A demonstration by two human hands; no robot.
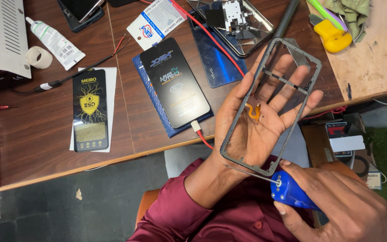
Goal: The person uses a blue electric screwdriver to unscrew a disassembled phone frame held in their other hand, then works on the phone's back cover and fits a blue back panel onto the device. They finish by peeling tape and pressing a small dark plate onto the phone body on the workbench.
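Left hand (260, 116) splayed — right hand (337, 206) fisted.

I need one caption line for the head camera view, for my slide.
Left hand holds a grey phone frame open-palmed; right hand grips a blue-handled screwdriver.

The phone middle frame (272, 105) lying on the open left hand (256, 121) looks like matt grey metal, with a thin orange flex strip (253, 111) inside it that seems plastic film. Just below the frame, the right hand (337, 206) grips a screwdriver (287, 192) with a glossy blue plastic handle and a thin bright steel shaft. Left of the frame, the wooden table (36, 148) is smooth brown with a slight sheen, and the black screen panel (174, 80) on it is glossy glass.
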